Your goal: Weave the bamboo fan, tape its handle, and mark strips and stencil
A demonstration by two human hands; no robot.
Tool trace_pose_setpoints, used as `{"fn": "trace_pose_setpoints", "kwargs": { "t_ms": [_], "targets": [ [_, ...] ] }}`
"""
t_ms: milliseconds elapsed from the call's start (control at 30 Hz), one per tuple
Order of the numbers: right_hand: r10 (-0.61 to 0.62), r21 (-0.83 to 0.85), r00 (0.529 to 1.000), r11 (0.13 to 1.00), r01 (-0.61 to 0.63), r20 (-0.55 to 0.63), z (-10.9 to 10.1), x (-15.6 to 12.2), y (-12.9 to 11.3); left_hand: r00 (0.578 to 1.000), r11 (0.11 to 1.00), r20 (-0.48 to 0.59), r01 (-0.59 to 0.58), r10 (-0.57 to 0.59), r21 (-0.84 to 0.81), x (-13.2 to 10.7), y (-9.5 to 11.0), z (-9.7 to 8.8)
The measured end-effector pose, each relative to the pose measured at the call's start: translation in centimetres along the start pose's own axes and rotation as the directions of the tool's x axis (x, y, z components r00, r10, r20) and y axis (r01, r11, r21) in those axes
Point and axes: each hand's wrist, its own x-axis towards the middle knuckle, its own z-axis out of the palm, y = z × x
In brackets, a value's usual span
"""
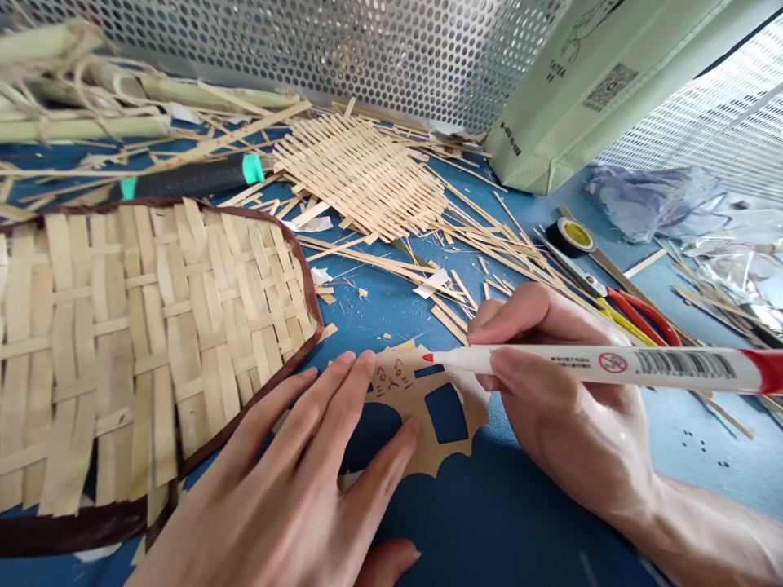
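Observation:
A brown cardboard cutout [422,452] with scalloped edges and cut-out openings lies on the blue table. Red-brown marks like a small drawn face show on its upper part. My left hand [318,456] rests over the cutout's left side, fingers stretched out and pressing on it. Pinched in my right hand [563,408] is a white marker [575,361] with a red tip, held nearly level. The tip hovers at or just over the cutout's upper edge; whether it touches I cannot tell.
A woven bamboo piece [177,326] with dark edging fills the left. Behind sit a woven mat [367,175], loose strips and a black-and-green tool [189,178]. To the right are red-handled scissors [642,314], a tape roll [572,236], a plastic bundle [657,200] and a green bag [550,122].

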Motion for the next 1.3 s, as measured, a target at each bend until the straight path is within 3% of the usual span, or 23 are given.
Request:
{"fn": "trace_pose_setpoints", "kwargs": {
  "t_ms": [267, 633, 933, 1300],
  "targets": [
    [-0.08, -0.176, 0.979, 0.978, 0.114, 0.19, 0.9, 0.2, -0.8, 0.999, 1.0, 0.032, 0.012, -0.012, -0.004, -0.9, -0.3, -0.1],
    [-0.072, -0.289, 0.975, 0.948, 0.132, 0.208, 1.1, -0.2, -0.3, 0.998, 1.0, 0.056, -0.028, 0.027, 0.008, -0.4, -0.4, 0.1],
    [-0.042, -0.225, 0.969, 0.969, 0.099, 0.244, 1.1, 0.5, -1.2, 0.999, 1.0, 0.042, 0.007, -0.006, -0.03, -0.6, -0.3, -0.1],
    [-0.081, -0.214, 0.96, 0.966, 0.142, 0.268, 1.1, 0.2, -0.8, 0.998, 0.999, 0.057, 0.015, -0.012, -0.046, -0.7, -0.3, -0.1]
  ]
}}
